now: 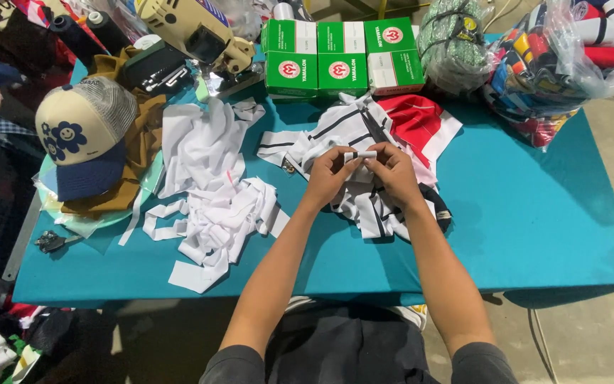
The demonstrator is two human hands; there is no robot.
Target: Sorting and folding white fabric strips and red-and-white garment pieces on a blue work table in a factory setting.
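above a teal table (pixel 534 213), the left hand (pixel 328 174) and right hand (pixel 392 171) pinch a small white fabric strip (pixel 359 154) between their fingertips, over a striped white garment (pixel 364 206). white scraps (pixel 214 213) lie left, near a cap (pixel 83 135); green boxes (pixel 339 60) stand behind.

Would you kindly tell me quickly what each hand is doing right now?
Left hand: closed, pinching one end of a small white fabric strip.
Right hand: closed, pinching the strip's other end.
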